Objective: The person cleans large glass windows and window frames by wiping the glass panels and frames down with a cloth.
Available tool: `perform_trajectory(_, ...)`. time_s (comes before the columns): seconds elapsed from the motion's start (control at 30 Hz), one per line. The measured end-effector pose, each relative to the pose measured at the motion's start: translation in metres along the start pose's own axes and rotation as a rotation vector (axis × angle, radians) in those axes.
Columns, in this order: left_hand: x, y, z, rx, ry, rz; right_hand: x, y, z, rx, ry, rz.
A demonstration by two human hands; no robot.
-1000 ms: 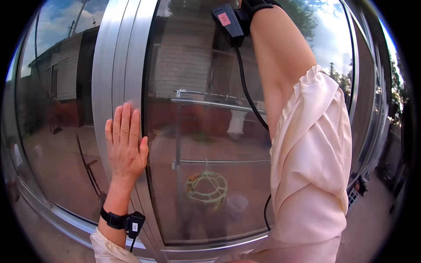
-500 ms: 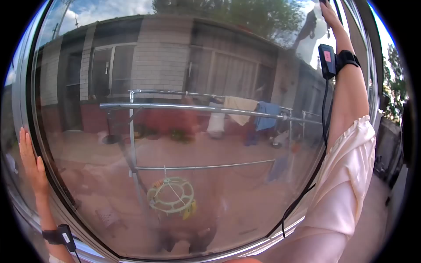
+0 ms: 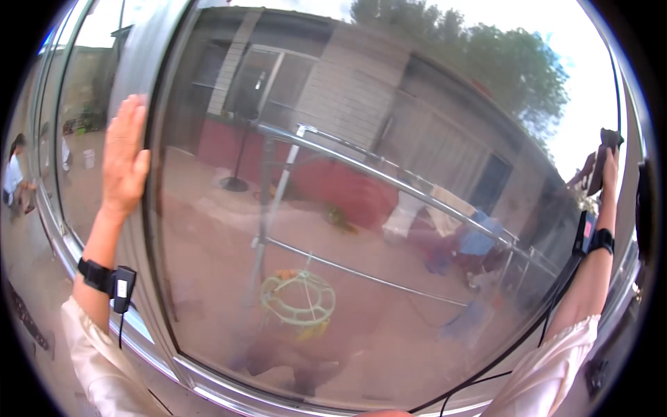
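Note:
My left hand (image 3: 124,160) lies flat with its fingers stretched out, on the metal window frame (image 3: 135,76) beside the large glass pane (image 3: 229,229). Up at the right edge of the pane, my right hand (image 3: 610,170) grips a dark cloth (image 3: 610,140) against the glass. A dark reflection of that hand and cloth appears just left of it. Most of the right fingers are hidden or small in view. Each wrist wears a black strap with a small box and cable.
The pane mirrors a courtyard: a house, metal drying rails (image 3: 389,174) with hung laundry, and a round pale-green hanger (image 3: 299,297). A black cable (image 3: 479,380) runs at lower right. At far left a person (image 3: 15,177) in a white top is low down.
The view has turned and tilted. My left hand appears higher and further right in view, my right hand lower, with the dark cloth now plainer to see.

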State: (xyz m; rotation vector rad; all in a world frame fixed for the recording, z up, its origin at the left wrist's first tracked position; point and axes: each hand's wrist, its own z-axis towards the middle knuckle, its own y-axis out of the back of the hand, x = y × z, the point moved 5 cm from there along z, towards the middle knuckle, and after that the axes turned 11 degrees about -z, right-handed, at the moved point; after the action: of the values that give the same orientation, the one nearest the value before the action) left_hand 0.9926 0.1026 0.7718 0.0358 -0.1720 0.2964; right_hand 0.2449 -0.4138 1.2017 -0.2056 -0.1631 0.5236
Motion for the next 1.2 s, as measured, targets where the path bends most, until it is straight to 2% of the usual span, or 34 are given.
perform_trajectory(0.07,0.000,-0.003,-0.001,-0.003,0.008,0.012,0.083,0.019,-0.042,0.047,-0.045,0.073)
perform_trajectory(0.1,0.001,-0.003,-0.003,0.001,0.025,-0.009,0.100,0.007,-0.044,0.074,-0.026,0.128)
perform_trajectory(0.13,0.001,-0.004,-0.004,0.001,0.038,-0.012,0.158,0.015,-0.062,0.046,0.007,0.157)
perform_trajectory(0.27,-0.002,-0.005,-0.003,0.022,0.046,-0.038,0.375,0.042,-0.114,-0.163,0.394,0.028)
perform_trajectory(0.33,-0.004,-0.001,-0.002,0.029,0.038,-0.048,0.449,0.035,-0.115,-0.308,0.517,0.040)
perform_trajectory(0.4,-0.004,0.000,-0.002,0.026,0.017,-0.101,0.526,0.036,-0.130,-0.186,0.351,0.033)
perform_trajectory(0.47,-0.002,-0.002,-0.003,0.016,0.005,-0.111,0.603,0.049,-0.151,-0.146,0.350,0.000)
perform_trajectory(0.57,0.000,0.000,-0.005,0.032,0.018,-0.130,0.680,0.047,-0.169,-0.081,0.392,0.124)
perform_trajectory(0.6,0.000,0.001,-0.005,0.029,0.016,-0.135,0.707,0.062,-0.185,-0.087,0.401,0.033)
perform_trajectory(0.63,-0.001,0.000,-0.005,0.024,0.013,-0.143,0.730,0.079,-0.202,0.008,0.381,0.054)
perform_trajectory(0.7,-0.001,0.002,-0.007,0.024,0.017,-0.141,0.762,0.082,-0.222,-0.075,0.484,0.171)
perform_trajectory(0.73,-0.002,0.002,-0.005,0.021,0.016,-0.135,0.774,0.086,-0.234,-0.073,0.527,0.214)
perform_trajectory(0.8,-0.002,0.003,-0.004,0.043,0.020,-0.116,0.785,0.096,-0.248,-0.110,0.480,0.269)
perform_trajectory(0.93,-0.005,0.002,-0.004,0.039,0.003,-0.019,0.742,0.102,-0.259,-0.104,0.609,0.381)
perform_trajectory(1.0,-0.003,0.001,-0.004,0.027,-0.013,0.008,0.693,0.106,-0.257,-0.125,0.609,0.353)
perform_trajectory(1.2,-0.004,-0.002,-0.005,-0.018,-0.053,0.029,0.471,0.086,-0.204,-0.057,0.338,0.034)
